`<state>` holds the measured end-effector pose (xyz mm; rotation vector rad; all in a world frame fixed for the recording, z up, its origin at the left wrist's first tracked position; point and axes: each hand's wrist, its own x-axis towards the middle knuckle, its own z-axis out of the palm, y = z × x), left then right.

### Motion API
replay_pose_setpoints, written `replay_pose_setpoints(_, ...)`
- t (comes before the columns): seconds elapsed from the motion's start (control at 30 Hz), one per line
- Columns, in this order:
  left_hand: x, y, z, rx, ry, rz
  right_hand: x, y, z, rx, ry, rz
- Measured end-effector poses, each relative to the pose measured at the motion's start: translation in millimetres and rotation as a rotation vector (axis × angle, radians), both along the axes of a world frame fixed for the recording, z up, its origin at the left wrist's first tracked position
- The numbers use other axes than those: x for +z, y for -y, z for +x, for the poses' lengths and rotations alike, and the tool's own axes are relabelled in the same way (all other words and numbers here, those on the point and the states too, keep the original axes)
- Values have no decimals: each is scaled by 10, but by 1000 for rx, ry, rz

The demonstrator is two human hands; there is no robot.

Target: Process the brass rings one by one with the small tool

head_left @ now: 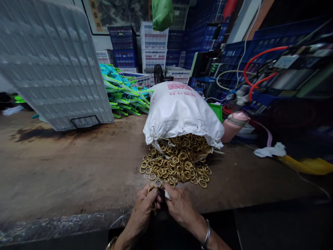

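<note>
My left hand [142,206] is closed on a brass-coloured ring [150,189] at the table's front edge. Close beside it, my right hand [180,205] pinches a small dark object [161,194]; a white scrap [167,195] shows by its fingers. What the dark piece is, I cannot make out. Both hands nearly meet at the fingertips. Just beyond them lies a heap of brass-coloured rings [179,168], spilling out of the mouth of a white woven sack [179,111] with red print, which lies on its side.
The wooden table [104,163] runs across the view. A pale ribbed panel [57,66] stands at left, beside a pile of green and teal plastic pieces [125,92]. At right are a pink bottle [234,126], red hoses [248,69] and a yellow tray [307,165]. Crates [153,45] stack behind.
</note>
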<state>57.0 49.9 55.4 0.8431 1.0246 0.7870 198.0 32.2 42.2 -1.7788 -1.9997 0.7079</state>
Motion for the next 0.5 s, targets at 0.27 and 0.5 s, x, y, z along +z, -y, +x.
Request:
replay_pose_setpoints(0.27, 28, -16, 16, 21, -114, 3, 8, 0, -15, 41, 156, 18)
replay_pose_setpoints(0.5, 176, 80, -73, -105, -106, 48, 53, -87, 118, -148, 280, -12)
